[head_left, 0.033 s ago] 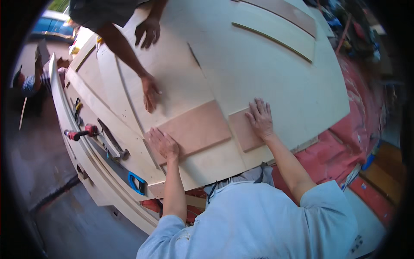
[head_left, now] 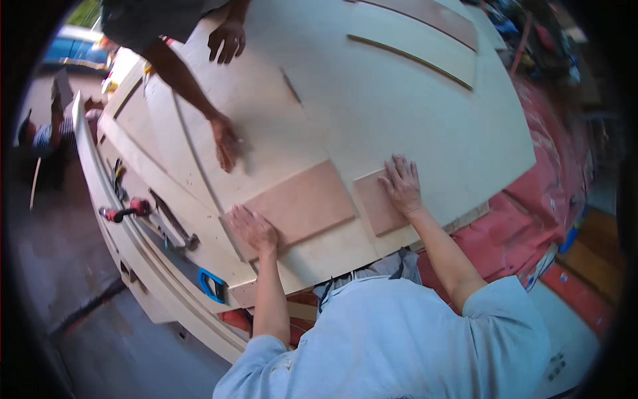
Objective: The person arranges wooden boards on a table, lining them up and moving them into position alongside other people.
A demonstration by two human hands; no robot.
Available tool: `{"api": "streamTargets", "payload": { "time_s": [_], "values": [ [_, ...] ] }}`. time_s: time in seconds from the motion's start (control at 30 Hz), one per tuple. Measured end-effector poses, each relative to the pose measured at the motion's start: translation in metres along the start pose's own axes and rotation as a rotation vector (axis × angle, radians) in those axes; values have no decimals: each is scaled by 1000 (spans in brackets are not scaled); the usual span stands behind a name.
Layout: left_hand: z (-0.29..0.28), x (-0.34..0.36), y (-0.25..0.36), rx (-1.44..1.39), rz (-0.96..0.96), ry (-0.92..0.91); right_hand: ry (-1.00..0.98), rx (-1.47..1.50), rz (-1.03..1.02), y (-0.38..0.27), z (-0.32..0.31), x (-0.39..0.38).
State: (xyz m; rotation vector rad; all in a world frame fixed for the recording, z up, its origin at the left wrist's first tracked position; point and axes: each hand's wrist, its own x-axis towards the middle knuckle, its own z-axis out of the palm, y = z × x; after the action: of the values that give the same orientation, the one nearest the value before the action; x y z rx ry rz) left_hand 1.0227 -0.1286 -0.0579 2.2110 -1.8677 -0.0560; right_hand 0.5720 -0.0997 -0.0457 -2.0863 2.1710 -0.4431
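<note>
Flat on the left end of a reddish-brown wooden board (head_left: 309,203) lies my left hand (head_left: 252,229), fingers stretched out. A shorter piece of the same reddish wood (head_left: 372,199) is under my right hand (head_left: 403,186), which rests open across its right side. A narrow gap separates the two boards, and both lie on a large pale plywood sheet (head_left: 412,126). Across from me, a co-worker's blurred hand (head_left: 227,143) reaches down over the sheet beyond the longer board. That person's other hand (head_left: 227,41) hangs farther back.
Along the left edge lie a red-and-black power tool (head_left: 126,210), a hammer (head_left: 188,239) and a blue-handled saw (head_left: 212,284). Long thin strips (head_left: 409,61) rest at the far right of the sheet. Red sheeting (head_left: 485,233) hangs beside the right edge. Another person (head_left: 50,136) is at far left.
The view has shifted slightly. Both my hands stay flat on the two boards, and the co-worker's reaching hand is still over the sheet.
</note>
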Motion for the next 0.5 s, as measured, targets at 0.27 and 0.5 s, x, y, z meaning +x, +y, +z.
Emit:
{"api": "streamTargets", "payload": {
  "time_s": [0.27, 0.5],
  "values": [
    [-72, -50, 24, 88, 305, -319, 178, -145, 828, 47, -53, -180],
    [-84, -75, 47, 76, 491, -507, 447, 1142, 1540, 66, -19, -325]
  ]
}}
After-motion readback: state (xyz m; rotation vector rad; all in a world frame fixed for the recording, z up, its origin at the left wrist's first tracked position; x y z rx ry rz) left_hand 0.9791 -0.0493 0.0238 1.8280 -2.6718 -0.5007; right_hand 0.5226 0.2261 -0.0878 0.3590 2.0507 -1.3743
